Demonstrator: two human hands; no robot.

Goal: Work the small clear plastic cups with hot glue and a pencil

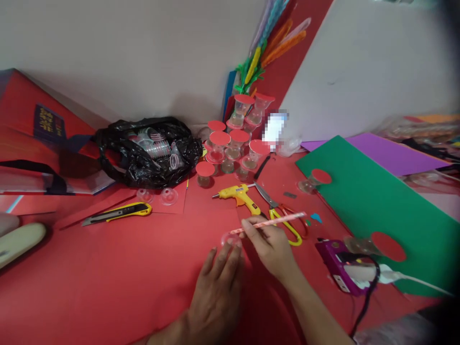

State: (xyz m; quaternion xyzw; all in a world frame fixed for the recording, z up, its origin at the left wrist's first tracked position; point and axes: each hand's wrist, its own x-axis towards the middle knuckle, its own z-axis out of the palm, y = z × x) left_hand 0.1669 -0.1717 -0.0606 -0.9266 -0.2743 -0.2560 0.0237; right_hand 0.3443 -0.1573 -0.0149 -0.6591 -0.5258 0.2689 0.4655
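A small clear plastic cup or lid (230,237) lies on the red sheet in front of me. Its near side is covered by the fingertips of my left hand (221,282), which rests flat with the fingers stretched out. Pinched in my right hand (271,249) is a pink-and-white patterned pencil (271,222); its left end is at the plastic piece's rim. Beyond the right hand lie a yellow glue gun (237,194) and scissors (283,215) with yellow and red handles, the pencil crossing in front of the scissors.
Clear cups with red paper discs (219,139) stand stacked at the back. A black bag (143,163) holds many plastic cups. At left lies a yellow utility knife (122,212); at right, a purple power strip (334,268) with cords beside green sheet (395,201).
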